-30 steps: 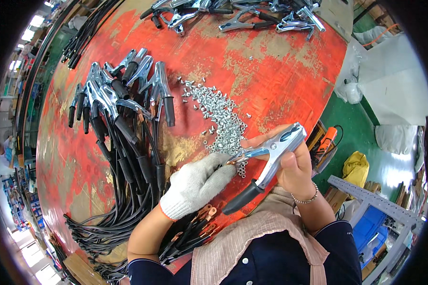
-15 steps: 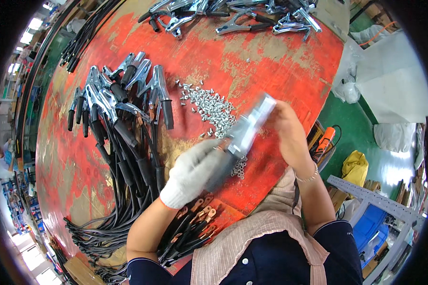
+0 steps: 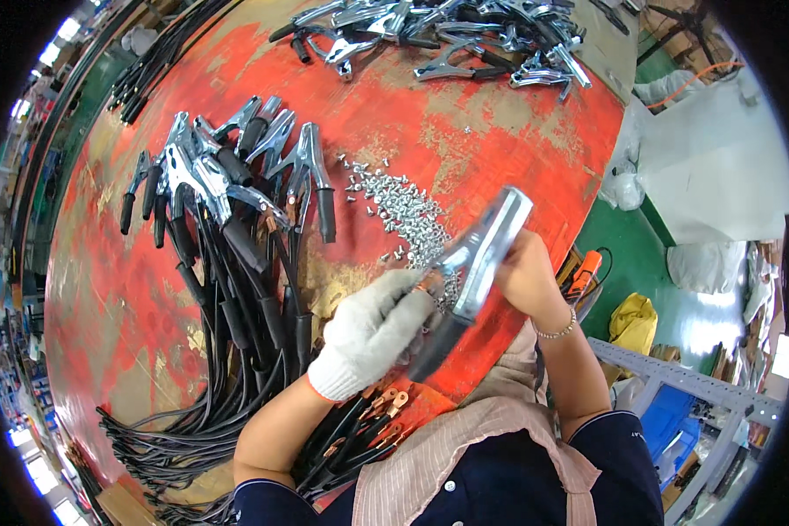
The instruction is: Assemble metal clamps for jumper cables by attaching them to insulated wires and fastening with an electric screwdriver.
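My left hand (image 3: 368,329), in a white knit glove, is closed around a silver spring clamp (image 3: 491,250) with black-sleeved handles. A copper-coloured piece shows between its fingertips and the clamp. The clamp's jaws point up and to the right, over the red table. My bare right hand (image 3: 528,276) is beside the clamp's jaws, its fingers curled in behind the metal, which hides the tips and anything they hold. Under and beyond the clamp lies a pile of small screws and nuts (image 3: 403,206).
To the left lie clamps (image 3: 193,171) on black cables (image 3: 228,377). More loose clamps (image 3: 465,31) are heaped at the table's far edge. Cables with copper lugs (image 3: 394,401) lie close to my body. A grey metal frame (image 3: 675,373) stands right, near a yellow bag (image 3: 633,323).
The clamp has come a little right and toward me, and looks sharper now. Both hands remain at it. The view has shifted slightly.
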A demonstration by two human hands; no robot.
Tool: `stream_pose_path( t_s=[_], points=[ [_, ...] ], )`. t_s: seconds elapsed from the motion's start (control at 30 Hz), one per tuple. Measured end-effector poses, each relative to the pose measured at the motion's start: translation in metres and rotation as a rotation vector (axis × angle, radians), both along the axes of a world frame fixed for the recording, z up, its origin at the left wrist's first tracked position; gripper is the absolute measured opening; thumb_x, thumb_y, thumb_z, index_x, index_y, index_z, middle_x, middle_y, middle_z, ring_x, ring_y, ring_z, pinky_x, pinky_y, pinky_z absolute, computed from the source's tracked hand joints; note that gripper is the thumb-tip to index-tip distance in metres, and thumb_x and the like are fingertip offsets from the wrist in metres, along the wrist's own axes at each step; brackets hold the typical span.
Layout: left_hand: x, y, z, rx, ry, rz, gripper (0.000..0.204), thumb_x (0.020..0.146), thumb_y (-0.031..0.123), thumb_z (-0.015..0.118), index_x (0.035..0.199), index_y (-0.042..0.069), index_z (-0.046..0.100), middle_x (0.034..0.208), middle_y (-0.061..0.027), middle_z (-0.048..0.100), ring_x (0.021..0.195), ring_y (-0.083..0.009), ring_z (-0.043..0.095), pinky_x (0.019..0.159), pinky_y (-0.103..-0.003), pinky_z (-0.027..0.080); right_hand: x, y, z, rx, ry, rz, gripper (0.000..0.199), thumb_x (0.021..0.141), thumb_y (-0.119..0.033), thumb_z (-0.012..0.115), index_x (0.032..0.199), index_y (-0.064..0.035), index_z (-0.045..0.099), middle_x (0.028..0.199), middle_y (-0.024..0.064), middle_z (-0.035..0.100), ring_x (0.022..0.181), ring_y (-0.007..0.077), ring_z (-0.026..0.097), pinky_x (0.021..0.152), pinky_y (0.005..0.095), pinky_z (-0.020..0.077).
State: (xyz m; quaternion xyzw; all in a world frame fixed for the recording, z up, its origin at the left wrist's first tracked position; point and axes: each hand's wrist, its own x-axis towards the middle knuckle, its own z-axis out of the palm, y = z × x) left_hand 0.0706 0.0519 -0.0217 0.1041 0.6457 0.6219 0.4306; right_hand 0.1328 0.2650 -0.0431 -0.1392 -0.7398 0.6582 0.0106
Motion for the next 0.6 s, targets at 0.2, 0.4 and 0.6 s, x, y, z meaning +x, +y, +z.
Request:
stream_pose_path(
  t_s=[0.2,0.4,0.6],
  points=[
    [-0.002,-0.002,0.019,-0.020,0.217,-0.156,0.029,0.094,0.020,0.053,0.117,0.004,0.058,0.079,-0.0027,0.065,0.062,-0.0064,0.058,0.053,-0.024,0.048,0.009,-0.029,0.001,-0.392,0.192,-0.018,0.027,0.086,-0.012,0.067,0.104,0.0049,0.057,0.100,0.0147,0.066,0.091,0.0242,0.066,0.081,0.0374,0.0546],
    [-0.003,-0.004,0.027,-0.059,0.244,-0.188,0.027,0.094,0.019,0.053,0.115,0.004,0.058,0.080,-0.0025,0.065,0.061,-0.0068,0.058,0.055,-0.024,0.049,0.008,-0.024,-0.003,-0.226,0.177,0.063,0.021,0.086,-0.013,0.067,0.099,0.0018,0.060,0.097,0.0101,0.062,0.086,0.0186,0.063,0.077,0.0315,0.0514],
    [-0.003,-0.003,0.030,-0.073,0.241,-0.216,0.024,0.092,0.019,0.054,0.111,0.004,0.060,0.076,-0.0035,0.065,0.060,-0.0096,0.060,0.055,-0.025,0.049,0.013,-0.021,-0.014,-0.577,0.043,0.119,0.012,0.084,-0.003,0.060,0.095,0.0016,0.061,0.088,0.0064,0.055,0.078,0.0152,0.052,0.074,0.0295,0.0429]
  ],
)
